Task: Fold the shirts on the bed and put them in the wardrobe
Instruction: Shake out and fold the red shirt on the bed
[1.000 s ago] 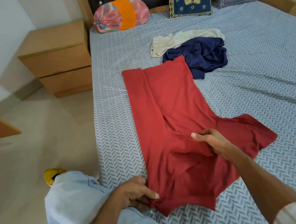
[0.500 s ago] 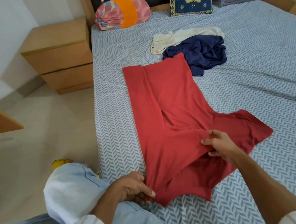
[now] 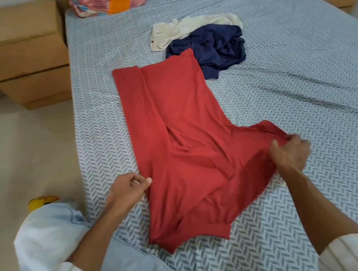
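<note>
Red shirt (image 3: pixel 182 148) lies flat on the bed (image 3: pixel 302 78), left side folded inward. Left hand (image 3: pixel 127 191) pinches the shirt's left edge; right hand (image 3: pixel 291 154) has a closed grip on the right sleeve. Navy shirt (image 3: pixel 214 48) and cream shirt (image 3: pixel 184 28) lie crumpled just beyond.
</note>
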